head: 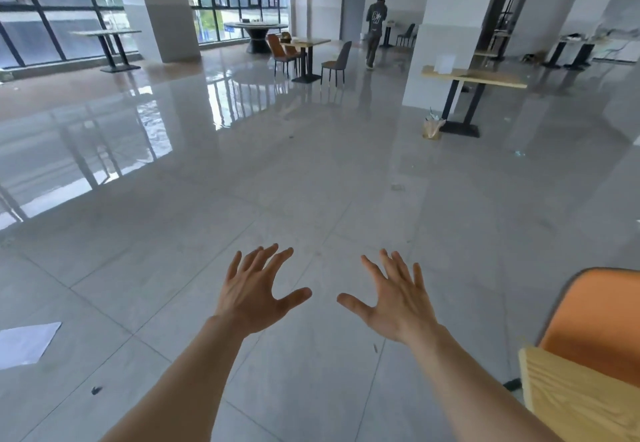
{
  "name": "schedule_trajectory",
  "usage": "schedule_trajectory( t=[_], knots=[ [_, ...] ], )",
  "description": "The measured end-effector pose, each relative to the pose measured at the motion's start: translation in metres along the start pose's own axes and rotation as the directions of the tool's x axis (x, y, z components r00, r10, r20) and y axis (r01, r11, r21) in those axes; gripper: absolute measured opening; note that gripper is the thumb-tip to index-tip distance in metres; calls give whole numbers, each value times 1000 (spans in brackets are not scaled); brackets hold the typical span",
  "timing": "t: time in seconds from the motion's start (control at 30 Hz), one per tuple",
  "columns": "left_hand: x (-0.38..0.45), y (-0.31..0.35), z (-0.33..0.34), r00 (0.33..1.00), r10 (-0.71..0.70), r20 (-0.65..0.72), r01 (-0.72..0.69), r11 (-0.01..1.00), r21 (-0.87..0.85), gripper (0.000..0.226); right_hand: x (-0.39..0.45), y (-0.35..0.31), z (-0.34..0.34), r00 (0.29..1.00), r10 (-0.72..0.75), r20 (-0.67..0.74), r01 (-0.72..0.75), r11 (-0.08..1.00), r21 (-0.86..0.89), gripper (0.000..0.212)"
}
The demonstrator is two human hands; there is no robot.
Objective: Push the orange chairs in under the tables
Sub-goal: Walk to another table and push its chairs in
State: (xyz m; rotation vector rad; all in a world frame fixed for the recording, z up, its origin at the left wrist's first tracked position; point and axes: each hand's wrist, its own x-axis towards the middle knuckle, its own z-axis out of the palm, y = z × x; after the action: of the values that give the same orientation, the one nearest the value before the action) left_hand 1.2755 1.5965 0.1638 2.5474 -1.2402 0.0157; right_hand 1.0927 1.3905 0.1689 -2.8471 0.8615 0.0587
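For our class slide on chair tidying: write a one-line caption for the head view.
Both hands, left and right, spread empty over the floor; an orange chair sits at a wooden table nearby.

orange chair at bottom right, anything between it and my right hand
Nothing visible. The right hand is open over bare floor, and the orange chair sits just to its right, beside the wooden table corner.

near chair [595,324]: orange seat, dark edge trim, lower right of frame, partly tucked under light wood table [568,403] corner
far chairs [277,47]: orange, upper centre, upright at small wood table [308,41], partly pushed in
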Motion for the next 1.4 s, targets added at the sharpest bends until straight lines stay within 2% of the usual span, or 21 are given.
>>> schedule_trajectory(
  t=[0.23, 0.47, 0.63, 0.83, 1.0, 1.1, 1.23, 1.4],
  knots=[
    [213, -7, 3, 989, 142, 47, -140, 990, -26, 101, 155, 34, -52, 988, 152, -38, -150, 988, 44, 108],
    [396, 48, 53, 952, 287, 109, -284, 958, -38, 100, 273, 143, -64, 951, 305, -58, -300, 951, 78, 109],
    [535, 129, 102, 911, 386, 144, -389, 921, -14, 97, 355, 258, -79, 915, 395, -87, -385, 916, 109, 108],
    [684, 275, 143, 834, 525, 168, -524, 850, -54, 101, 415, 408, -122, 833, 545, -90, -528, 834, 161, 107],
    [770, 408, 192, 711, 675, 197, -667, 736, -112, 103, 416, 526, -143, 709, 700, -90, -675, 709, 204, 109],
    [808, 491, 232, 600, 770, 218, -761, 633, -144, 106, 401, 597, -142, 600, 796, -83, -766, 601, 230, 115],
    [846, 607, 289, 447, 868, 216, -843, 489, -222, 110, 377, 683, -141, 432, 898, -77, -864, 437, 249, 111],
    [872, 774, 350, 163, 956, 243, -911, 240, -335, 106, 335, 776, -147, 138, 990, -43, -942, 144, 303, 113]
  ],
)
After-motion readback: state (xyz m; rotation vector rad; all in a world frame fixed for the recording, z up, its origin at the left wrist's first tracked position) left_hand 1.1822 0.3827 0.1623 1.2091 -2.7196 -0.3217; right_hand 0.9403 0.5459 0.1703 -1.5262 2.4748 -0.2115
